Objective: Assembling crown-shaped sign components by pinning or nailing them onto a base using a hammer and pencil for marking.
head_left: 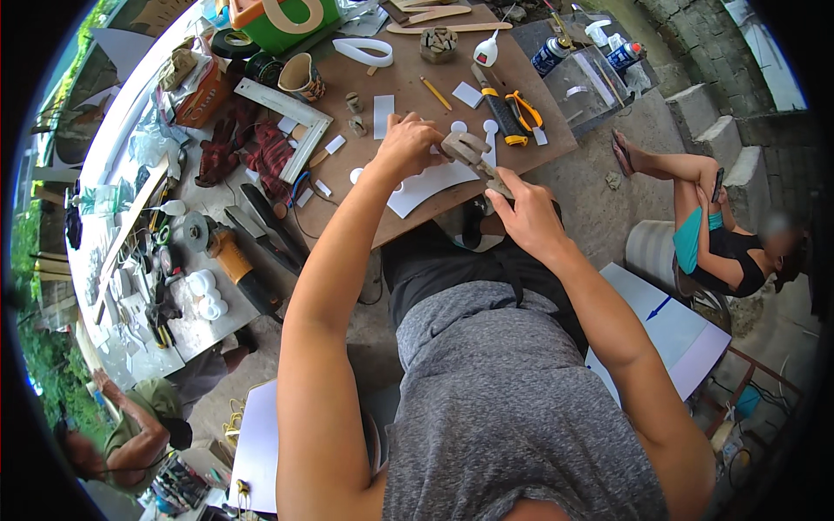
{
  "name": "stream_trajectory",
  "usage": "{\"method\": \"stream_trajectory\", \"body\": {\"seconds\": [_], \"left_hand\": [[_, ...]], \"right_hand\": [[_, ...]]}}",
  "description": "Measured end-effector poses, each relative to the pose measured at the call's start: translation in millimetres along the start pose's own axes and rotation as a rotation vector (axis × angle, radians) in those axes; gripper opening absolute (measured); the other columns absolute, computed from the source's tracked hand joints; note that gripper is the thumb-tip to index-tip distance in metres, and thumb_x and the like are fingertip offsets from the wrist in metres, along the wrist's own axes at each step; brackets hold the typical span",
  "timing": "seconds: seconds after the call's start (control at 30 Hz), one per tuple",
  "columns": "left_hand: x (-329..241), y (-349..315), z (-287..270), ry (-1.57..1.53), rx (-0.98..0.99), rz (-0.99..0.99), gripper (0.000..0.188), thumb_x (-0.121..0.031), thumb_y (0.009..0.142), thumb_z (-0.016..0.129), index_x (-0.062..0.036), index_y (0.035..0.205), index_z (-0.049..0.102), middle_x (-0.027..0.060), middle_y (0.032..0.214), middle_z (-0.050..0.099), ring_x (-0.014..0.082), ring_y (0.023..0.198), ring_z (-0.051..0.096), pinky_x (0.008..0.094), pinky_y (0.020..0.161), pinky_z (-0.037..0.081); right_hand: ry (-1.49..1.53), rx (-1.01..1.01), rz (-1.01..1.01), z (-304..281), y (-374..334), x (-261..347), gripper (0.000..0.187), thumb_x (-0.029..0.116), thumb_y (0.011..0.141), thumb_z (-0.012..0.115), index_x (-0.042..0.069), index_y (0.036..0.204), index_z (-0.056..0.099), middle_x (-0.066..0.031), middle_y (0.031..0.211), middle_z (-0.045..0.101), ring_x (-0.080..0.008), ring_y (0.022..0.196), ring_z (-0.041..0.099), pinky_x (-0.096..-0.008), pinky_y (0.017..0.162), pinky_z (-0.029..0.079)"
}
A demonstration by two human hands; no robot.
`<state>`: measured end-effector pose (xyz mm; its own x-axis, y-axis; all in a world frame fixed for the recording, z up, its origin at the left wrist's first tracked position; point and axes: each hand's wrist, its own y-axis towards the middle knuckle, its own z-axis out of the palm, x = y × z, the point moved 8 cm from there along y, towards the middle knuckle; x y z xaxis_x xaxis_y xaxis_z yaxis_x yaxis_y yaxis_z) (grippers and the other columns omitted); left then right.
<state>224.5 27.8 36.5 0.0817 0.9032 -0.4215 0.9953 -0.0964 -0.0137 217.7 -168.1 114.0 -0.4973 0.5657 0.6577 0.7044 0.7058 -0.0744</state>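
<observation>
My right hand (526, 213) is closed round the short handle of a hammer-like tool (467, 149) with a dull grey-brown head. The tool's head is close beside the fingers of my left hand (408, 146). That hand is curled down over the table edge area, fingers pressed together; what they hold is mostly hidden, with a bit of white showing. Under both hands lies a white sheet piece (426, 188) with a curved edge. Next to the tool's head is a narrow white strip with a round end (490, 130).
On the brown tabletop (382, 82) are a cutter (504, 117), orange-handled pliers (525, 110), a pencil (436, 93), a glue bottle (486, 52) and a metal square (304, 130). An angle grinder (233, 260) lies left. One person sits at right; another is at lower left.
</observation>
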Motion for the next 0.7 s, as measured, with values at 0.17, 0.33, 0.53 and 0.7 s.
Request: {"method": "stream_trajectory", "body": {"seconds": [0.17,0.33,0.53,0.7], "left_hand": [[-1.0,-4.6,0.0,-0.003,0.012,-0.015,0.022,-0.033,0.075,0.084,-0.0286,0.096,0.079,-0.0062,0.094,0.07,0.0232,0.107,0.059,0.0446,0.09,0.036],[-4.5,-2.2,-3.0,-0.035,0.065,-0.007,0.026,-0.029,0.076,0.083,-0.0248,0.102,0.077,-0.0044,0.103,0.071,0.0235,0.112,0.058,0.0433,0.091,0.035],[0.7,-7.5,-9.9,-0.149,0.054,-0.039,0.036,-0.014,0.082,0.072,-0.0201,0.118,0.071,-0.0031,0.105,0.075,0.0231,0.116,0.059,0.0423,0.099,0.035],[5.8,-5.8,-11.6,-0.153,0.1,-0.064,0.039,-0.007,0.084,0.06,-0.0169,0.121,0.069,-0.0014,0.11,0.075,0.0233,0.119,0.059,0.0413,0.106,0.034]], "right_hand": [[0.008,0.043,0.03,4.8,1.5,-4.6,0.035,0.019,0.098,0.065,-0.007,0.121,0.06,-0.031,0.088,0.069,-0.048,0.086,0.068,-0.0501,0.072,0.053],[0.118,-0.107,0.002,-15.2,-3.7,0.4,0.037,0.022,0.099,0.066,-0.006,0.122,0.06,-0.0281,0.089,0.07,-0.0439,0.084,0.07,-0.0452,0.071,0.054],[0.218,-0.214,0.105,-51.2,-16.4,-4.8,0.033,0.022,0.101,0.064,-0.003,0.122,0.061,-0.021,0.088,0.071,-0.037,0.081,0.072,-0.0384,0.072,0.054],[0.249,-0.213,0.177,-56.2,-32.8,-33.0,0.033,0.023,0.101,0.064,-0.003,0.121,0.062,-0.0225,0.093,0.07,-0.0379,0.084,0.071,-0.039,0.073,0.054]]}}
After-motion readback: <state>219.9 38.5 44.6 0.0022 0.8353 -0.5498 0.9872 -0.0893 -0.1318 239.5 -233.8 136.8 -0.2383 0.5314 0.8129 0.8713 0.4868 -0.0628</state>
